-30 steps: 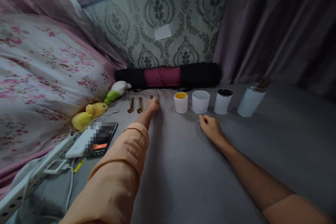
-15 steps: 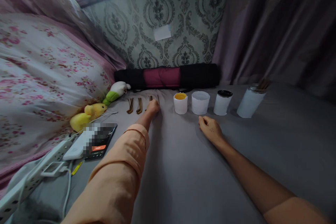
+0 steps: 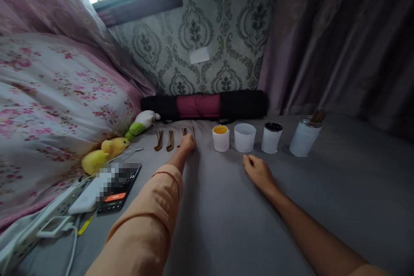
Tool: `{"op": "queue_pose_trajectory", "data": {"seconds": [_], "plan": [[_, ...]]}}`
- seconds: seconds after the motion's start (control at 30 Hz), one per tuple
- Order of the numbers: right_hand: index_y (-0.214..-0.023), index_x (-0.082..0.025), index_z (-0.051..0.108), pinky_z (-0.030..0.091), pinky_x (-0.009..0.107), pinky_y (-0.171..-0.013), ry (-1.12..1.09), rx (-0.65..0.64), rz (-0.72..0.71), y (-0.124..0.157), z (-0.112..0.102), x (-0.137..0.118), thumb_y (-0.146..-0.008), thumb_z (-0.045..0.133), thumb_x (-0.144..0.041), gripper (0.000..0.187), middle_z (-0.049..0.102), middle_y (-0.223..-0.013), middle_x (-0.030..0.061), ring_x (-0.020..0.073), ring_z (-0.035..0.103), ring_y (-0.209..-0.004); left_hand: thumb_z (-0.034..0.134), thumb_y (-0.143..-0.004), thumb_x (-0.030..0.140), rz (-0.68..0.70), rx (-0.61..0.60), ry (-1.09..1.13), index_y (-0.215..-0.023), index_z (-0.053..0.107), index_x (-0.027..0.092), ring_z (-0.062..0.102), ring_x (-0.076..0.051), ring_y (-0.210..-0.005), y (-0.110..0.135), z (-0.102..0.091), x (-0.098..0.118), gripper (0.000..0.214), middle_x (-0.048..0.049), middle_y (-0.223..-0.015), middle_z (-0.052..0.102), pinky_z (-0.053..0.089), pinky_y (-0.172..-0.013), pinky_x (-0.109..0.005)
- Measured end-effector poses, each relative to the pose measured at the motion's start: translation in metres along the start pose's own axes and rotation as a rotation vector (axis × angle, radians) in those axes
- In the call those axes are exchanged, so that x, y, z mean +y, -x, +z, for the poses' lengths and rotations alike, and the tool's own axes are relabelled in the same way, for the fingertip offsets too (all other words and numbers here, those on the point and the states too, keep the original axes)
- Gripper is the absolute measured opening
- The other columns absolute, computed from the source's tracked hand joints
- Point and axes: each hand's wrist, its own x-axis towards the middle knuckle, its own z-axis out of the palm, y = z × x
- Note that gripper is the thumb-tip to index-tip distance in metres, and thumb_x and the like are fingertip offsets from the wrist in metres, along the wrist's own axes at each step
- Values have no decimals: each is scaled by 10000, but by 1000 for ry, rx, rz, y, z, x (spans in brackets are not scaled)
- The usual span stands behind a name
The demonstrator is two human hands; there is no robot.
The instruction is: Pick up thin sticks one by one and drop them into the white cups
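Observation:
My left hand [image 3: 187,142] rests on the grey sheet at the far middle, fingers closed around the lower part of a thin brown stick [image 3: 194,132] that points away from me. More brown sticks [image 3: 184,131] show just beyond it, partly covered by the hand. To its left lie two small bundles of bent brown sticks, one nearer [image 3: 170,141] and one farther left [image 3: 158,141]. My right hand [image 3: 258,172] lies on the sheet with its fingers curled, nothing visible in them. Just beyond it stands a wide white cup [image 3: 245,138].
Left of the wide cup is a white-wrapped cup with yellow inside [image 3: 221,139]; right are a black-topped one [image 3: 271,138] and a jar of sticks [image 3: 305,140]. Plush toys [image 3: 113,148], a phone [image 3: 121,192] and a power strip [image 3: 42,224] line the left. A rolled bag [image 3: 200,106] lies behind.
The view has tilted up, so everything sits lower in the picture and more of the window shows. Both hands keep nearly the same places on the sheet.

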Motion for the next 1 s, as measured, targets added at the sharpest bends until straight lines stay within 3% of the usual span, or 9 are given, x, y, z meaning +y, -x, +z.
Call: {"op": "queue_pose_trajectory", "data": {"seconds": [0.7,1.0], "plan": [[-593,-193,527,245,221,-485,22,-32,20,-1,0,0,-818,320,-434,390,565,-569,22,117,482,-519,546,-666,111,-76,22,68,-937,627,70,563,-298,-984,0,-2,1,286,-250,-1018,593,427,-793,-319],[-588,-190,532,230,230,-485,46,-23,24,-1,2,0,-816,315,-431,396,563,-573,22,110,470,-513,576,-670,119,-88,63,218,-863,627,98,553,-274,-1000,6,-8,2,201,-219,-914,630,403,-816,-304]]}}
